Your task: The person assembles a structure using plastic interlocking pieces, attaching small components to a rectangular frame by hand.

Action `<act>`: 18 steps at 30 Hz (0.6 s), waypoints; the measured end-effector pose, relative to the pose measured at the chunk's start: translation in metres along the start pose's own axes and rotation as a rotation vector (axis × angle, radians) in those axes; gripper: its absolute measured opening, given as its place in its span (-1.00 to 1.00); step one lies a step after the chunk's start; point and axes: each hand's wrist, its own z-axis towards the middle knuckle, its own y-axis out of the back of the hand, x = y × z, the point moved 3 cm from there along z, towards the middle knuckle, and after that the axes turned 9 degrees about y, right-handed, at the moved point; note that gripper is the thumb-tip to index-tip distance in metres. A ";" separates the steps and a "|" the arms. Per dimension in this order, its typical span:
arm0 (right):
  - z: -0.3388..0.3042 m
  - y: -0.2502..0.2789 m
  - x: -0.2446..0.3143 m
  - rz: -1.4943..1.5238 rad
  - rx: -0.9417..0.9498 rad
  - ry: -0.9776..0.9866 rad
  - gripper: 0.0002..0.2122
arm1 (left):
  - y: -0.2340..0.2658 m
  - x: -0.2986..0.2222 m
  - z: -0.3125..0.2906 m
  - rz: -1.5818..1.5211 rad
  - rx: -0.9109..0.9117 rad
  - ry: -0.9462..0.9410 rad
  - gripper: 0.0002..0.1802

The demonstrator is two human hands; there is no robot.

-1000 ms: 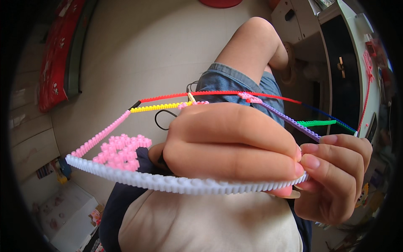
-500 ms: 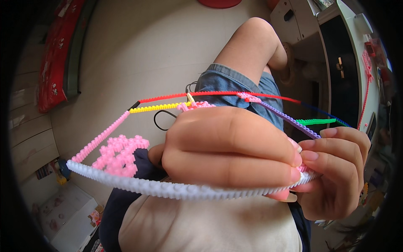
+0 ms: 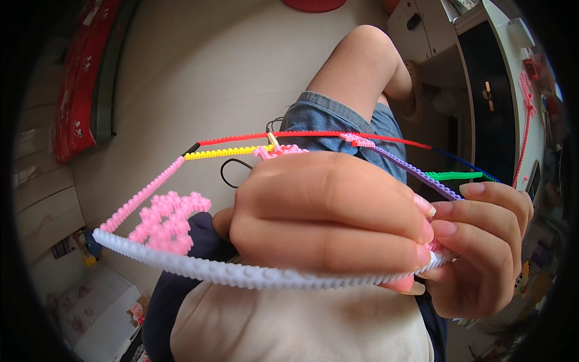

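Note:
A long chain of small interlocking plastic beads (image 3: 181, 266) hangs in a loop in front of my body, its white stretch nearest to me. Other stretches are pink, yellow, red, purple, green and blue, and a flat pink lattice piece (image 3: 169, 223) joins it at the left. My left hand (image 3: 332, 211) is closed, its fingertips pinching the white stretch near a small pink part. Meeting it there, my right hand (image 3: 482, 247) has bent fingers closed on the same part of the chain. The pinched beads are mostly hidden by the fingertips.
Below the chain are my denim shorts (image 3: 319, 114) and bare knee (image 3: 365, 51). A dark-fronted white cabinet (image 3: 485, 66) stands at the right, with a red strand (image 3: 526, 145) hanging by it. A red-covered piece of furniture (image 3: 84, 90) is at the far left.
Both hands keep their pinch on the chain. The left hand and the chain's left end have shifted very slightly left; the right fingers have moved a little.

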 end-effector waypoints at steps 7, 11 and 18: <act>0.001 0.002 -0.002 0.026 0.056 -0.011 -0.74 | 0.001 0.000 -0.003 -0.002 0.003 -0.010 -0.84; 0.004 0.003 -0.004 0.055 0.069 -0.056 -0.79 | 0.001 0.003 -0.002 0.004 0.011 -0.017 -0.84; 0.004 -0.002 -0.001 0.065 0.009 -0.077 -0.83 | 0.005 0.015 -0.009 0.014 0.014 -0.121 -0.83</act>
